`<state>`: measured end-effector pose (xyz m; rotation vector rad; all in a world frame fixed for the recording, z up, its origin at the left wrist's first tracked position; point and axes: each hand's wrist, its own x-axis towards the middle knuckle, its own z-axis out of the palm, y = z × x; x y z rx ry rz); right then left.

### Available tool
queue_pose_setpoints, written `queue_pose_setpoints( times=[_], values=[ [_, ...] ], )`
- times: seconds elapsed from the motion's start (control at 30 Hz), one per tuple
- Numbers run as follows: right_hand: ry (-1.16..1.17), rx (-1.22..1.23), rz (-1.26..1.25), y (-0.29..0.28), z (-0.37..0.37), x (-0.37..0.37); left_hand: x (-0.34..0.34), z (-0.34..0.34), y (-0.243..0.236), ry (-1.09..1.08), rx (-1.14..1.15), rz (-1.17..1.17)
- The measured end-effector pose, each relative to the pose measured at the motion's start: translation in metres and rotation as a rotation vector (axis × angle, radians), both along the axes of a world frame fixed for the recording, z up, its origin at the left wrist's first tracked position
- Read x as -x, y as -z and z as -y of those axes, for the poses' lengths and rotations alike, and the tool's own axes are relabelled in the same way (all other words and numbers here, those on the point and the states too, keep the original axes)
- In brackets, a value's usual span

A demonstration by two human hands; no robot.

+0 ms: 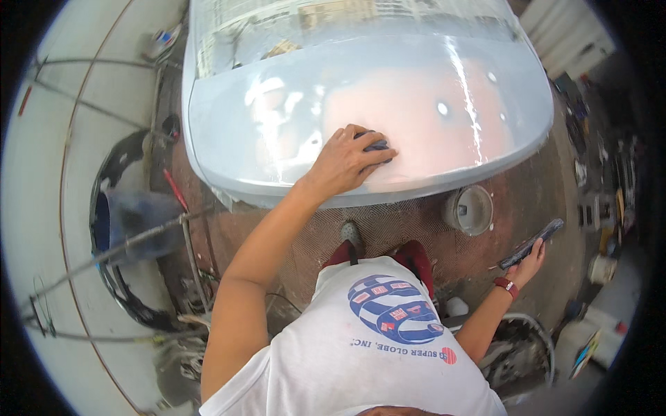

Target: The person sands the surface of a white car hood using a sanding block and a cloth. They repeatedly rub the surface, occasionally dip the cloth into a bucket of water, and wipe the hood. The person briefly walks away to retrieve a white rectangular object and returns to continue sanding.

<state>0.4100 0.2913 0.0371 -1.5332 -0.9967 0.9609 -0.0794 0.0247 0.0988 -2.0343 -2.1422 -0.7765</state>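
Note:
My left hand (350, 156) grips a small dark pad (377, 143) against a car's pale grey body panel (229, 139), on a pinkish patch (430, 139) near its front-middle edge. The panel is glossy in places, with white spots and streaks, and a glass pane with some covering rises beyond it. Out to the right, away from the car, my right hand (531, 260) is closed around a long dark bar-shaped block (527, 244), held at a slant over the floor.
A bucket (472, 210) stands below the panel's edge. Metal frames (125, 244), a blue barrel (139, 222) and dark curved parts line the left wall. A wheel-like ring (538, 333) lies behind my right arm. Assorted parts and containers (600, 270) clutter the right side.

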Motion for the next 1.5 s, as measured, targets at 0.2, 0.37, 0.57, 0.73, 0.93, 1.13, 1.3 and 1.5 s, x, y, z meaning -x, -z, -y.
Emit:
queue_pose_setpoints(
  times=[0.2,0.37,0.57,0.73,0.93,1.13,1.3,1.5],
  values=[
    [0.025,0.051,-0.229,0.031,0.098,-0.027,0.023,-0.042,-0.007,0.032,0.09,-0.079],
    [0.007,0.053,-0.438,0.048,0.161,0.011,0.02,-0.062,0.002,-0.015,0.015,-0.122],
    [0.114,0.168,-0.434,0.073,0.247,0.067,0.035,-0.022,-0.006,-0.114,0.089,-0.19],
    [0.068,0.125,-0.393,0.058,0.291,0.142,0.013,-0.046,-0.019,0.071,0.127,-0.153],
    [-0.191,-0.208,0.114,0.025,0.299,0.255,0.038,-0.076,-0.012,0.412,-0.083,-0.084],
    [-0.089,-0.257,0.523,0.009,0.257,0.302,0.112,-0.09,0.01,0.405,0.047,-0.035],
    [-0.073,-0.243,0.557,0.007,0.236,0.32,0.131,-0.103,0.017,0.319,0.146,-0.081],
    [-0.098,-0.134,0.497,-0.001,0.257,0.336,0.155,-0.113,0.024,0.532,0.1,-0.189]
  ],
)
